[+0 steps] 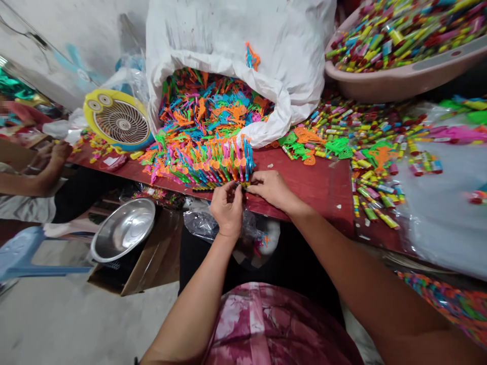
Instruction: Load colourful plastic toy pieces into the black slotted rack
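Left hand [227, 210]: curled, pinching near end of plastic toy row [213, 165].
Right hand [271, 190]: fingertips on same end, grip unclear.
Red table [312, 187]: row lies on it, just past hands.
White sack [243, 30]: loose plastic pieces, behind row.
Pink tub [380, 86]: coloured tubes, far right.

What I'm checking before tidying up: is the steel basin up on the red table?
No, the steel basin sits lower down, below the edge of the red tabletop, at a cardboard box.
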A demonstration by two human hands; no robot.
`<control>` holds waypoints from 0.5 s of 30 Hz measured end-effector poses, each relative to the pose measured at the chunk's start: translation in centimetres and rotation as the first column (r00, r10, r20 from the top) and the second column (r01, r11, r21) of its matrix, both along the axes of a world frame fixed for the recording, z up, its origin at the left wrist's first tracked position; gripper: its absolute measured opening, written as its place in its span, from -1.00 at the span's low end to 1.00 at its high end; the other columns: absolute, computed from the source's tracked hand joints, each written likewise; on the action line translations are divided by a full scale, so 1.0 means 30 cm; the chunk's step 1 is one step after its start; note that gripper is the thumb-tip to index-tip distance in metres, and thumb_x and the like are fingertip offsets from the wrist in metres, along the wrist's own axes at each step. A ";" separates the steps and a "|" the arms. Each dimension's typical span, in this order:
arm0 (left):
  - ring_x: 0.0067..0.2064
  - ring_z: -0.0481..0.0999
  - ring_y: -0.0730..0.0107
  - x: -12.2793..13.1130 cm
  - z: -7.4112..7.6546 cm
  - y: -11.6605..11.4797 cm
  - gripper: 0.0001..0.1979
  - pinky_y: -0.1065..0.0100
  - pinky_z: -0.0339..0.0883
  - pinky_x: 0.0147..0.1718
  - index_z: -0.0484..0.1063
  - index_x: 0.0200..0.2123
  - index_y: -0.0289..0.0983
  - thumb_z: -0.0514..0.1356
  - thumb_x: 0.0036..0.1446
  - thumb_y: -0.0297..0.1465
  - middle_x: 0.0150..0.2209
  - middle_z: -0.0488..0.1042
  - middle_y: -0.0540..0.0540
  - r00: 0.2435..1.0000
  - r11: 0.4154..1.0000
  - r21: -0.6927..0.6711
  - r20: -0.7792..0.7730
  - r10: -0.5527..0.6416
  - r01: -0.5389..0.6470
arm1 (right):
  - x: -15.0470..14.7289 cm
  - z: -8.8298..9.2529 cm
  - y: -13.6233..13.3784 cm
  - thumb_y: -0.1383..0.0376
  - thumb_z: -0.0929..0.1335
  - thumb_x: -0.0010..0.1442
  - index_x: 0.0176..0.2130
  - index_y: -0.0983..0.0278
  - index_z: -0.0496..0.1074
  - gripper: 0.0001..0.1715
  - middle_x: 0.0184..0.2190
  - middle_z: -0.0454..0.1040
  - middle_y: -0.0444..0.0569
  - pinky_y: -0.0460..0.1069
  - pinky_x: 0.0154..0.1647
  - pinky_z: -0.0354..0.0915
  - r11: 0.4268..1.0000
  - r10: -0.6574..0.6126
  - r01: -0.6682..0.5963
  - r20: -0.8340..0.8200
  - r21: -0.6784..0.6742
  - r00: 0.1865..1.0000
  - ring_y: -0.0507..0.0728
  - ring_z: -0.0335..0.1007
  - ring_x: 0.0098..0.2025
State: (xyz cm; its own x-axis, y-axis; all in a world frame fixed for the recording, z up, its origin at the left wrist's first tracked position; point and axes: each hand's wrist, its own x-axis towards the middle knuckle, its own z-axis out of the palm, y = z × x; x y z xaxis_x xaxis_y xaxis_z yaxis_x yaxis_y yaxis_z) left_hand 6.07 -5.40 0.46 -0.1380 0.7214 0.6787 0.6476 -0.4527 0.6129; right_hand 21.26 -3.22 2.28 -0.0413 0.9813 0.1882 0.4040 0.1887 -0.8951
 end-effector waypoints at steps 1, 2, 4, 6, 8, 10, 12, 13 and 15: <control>-0.41 0.42 0.52 -0.002 0.000 0.001 -0.81 0.45 0.34 -0.36 0.53 -0.18 -0.28 0.26 0.18 -0.30 -0.41 0.44 0.00 1.000 1.000 0.002 -0.012 -0.004 0.004 | 0.000 0.001 0.000 0.39 0.42 -0.03 -0.55 0.31 0.41 -0.88 -0.59 0.38 -0.18 -0.10 -0.47 0.04 1.000 0.000 0.000 0.003 -0.003 1.000 0.00 0.25 -0.49; -0.41 0.42 0.52 -0.004 -0.001 0.002 -0.80 0.44 0.34 -0.35 0.53 -0.18 -0.28 0.25 0.19 -0.30 -0.41 0.44 0.00 1.000 1.000 0.007 -0.025 -0.006 0.006 | 0.000 0.001 -0.001 0.39 0.42 -0.03 -0.55 0.31 0.41 -0.88 -0.59 0.39 -0.18 -0.10 -0.47 0.04 1.000 0.001 -0.001 0.004 -0.007 1.000 0.00 0.25 -0.48; -0.40 0.43 0.51 -0.007 -0.003 0.004 -0.79 0.43 0.35 -0.33 0.52 -0.17 -0.29 0.25 0.20 -0.29 -0.41 0.44 0.00 0.998 1.000 0.019 -0.057 -0.006 0.007 | 0.000 0.001 -0.003 0.39 0.42 -0.02 -0.54 0.31 0.42 -0.89 -0.58 0.40 -0.18 -0.09 -0.46 0.05 1.000 0.003 -0.003 0.004 -0.012 1.000 0.00 0.25 -0.49; -0.39 0.43 0.49 -0.009 -0.005 0.001 -0.79 0.42 0.35 -0.31 0.52 -0.16 -0.30 0.24 0.21 -0.30 -0.41 0.45 -0.01 0.997 1.000 0.028 -0.081 -0.001 0.003 | -0.001 -0.002 -0.004 0.39 0.42 -0.01 -0.53 0.32 0.42 -0.89 -0.58 0.40 -0.17 -0.09 -0.45 0.05 1.000 0.007 -0.007 0.006 -0.003 1.000 -0.01 0.24 -0.49; -0.36 0.46 0.47 -0.011 -0.005 -0.007 -0.79 0.40 0.37 -0.29 0.51 -0.13 -0.29 0.22 0.22 -0.32 -0.37 0.49 -0.04 0.995 1.000 0.024 -0.099 -0.010 0.012 | -0.001 -0.005 -0.003 0.40 0.41 -0.01 -0.53 0.32 0.42 -0.90 -0.58 0.40 -0.17 -0.09 -0.45 0.04 1.000 0.011 -0.011 0.008 0.013 1.000 -0.01 0.24 -0.49; -0.30 0.51 0.44 -0.013 -0.003 -0.019 -0.78 0.38 0.39 -0.25 0.50 -0.07 -0.28 0.20 0.24 -0.35 -0.30 0.54 -0.08 0.994 0.999 0.014 -0.108 -0.032 0.033 | -0.002 -0.009 -0.002 0.40 0.41 -0.01 -0.53 0.31 0.42 -0.90 -0.58 0.39 -0.18 -0.10 -0.45 0.04 1.000 0.016 -0.016 0.010 0.026 1.000 0.00 0.24 -0.49; -0.24 0.53 0.42 -0.019 0.003 -0.028 -0.77 0.36 0.40 -0.21 0.49 -0.05 -0.28 0.18 0.25 -0.38 -0.25 0.56 -0.11 0.995 0.999 0.025 -0.086 -0.044 0.046 | -0.003 -0.011 -0.001 0.39 0.40 -0.01 -0.52 0.31 0.43 -0.92 -0.58 0.39 -0.18 -0.10 -0.45 0.04 0.999 0.024 -0.025 0.013 0.031 1.000 0.00 0.24 -0.49; -0.23 0.54 0.41 -0.022 0.007 -0.030 -0.78 0.35 0.41 -0.20 0.49 -0.05 -0.28 0.18 0.25 -0.38 -0.24 0.56 -0.11 0.997 0.998 0.038 -0.065 -0.045 0.047 | -0.003 -0.011 -0.001 0.39 0.39 -0.01 -0.52 0.31 0.43 -0.92 -0.58 0.39 -0.18 -0.10 -0.45 0.04 0.999 0.029 -0.030 0.017 0.033 0.999 0.00 0.23 -0.49; -0.24 0.54 0.42 -0.029 0.021 -0.027 -0.80 0.35 0.41 -0.19 0.51 -0.09 -0.28 0.19 0.26 -0.38 -0.25 0.56 -0.10 0.999 0.997 0.064 -0.019 -0.048 0.049 | -0.004 -0.010 -0.002 0.38 0.39 -0.01 -0.52 0.31 0.43 -0.92 -0.59 0.37 -0.19 -0.10 -0.45 0.03 0.999 0.031 -0.032 0.024 0.037 0.999 -0.01 0.21 -0.50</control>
State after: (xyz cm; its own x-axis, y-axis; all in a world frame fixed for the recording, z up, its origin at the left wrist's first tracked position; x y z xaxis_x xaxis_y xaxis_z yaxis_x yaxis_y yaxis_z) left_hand 5.22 -6.21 1.08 -0.0917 0.6818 0.7258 0.6345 -0.5217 0.5703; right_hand 21.15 -3.29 1.98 -0.0773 0.9716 0.2235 0.4181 0.2351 -0.8775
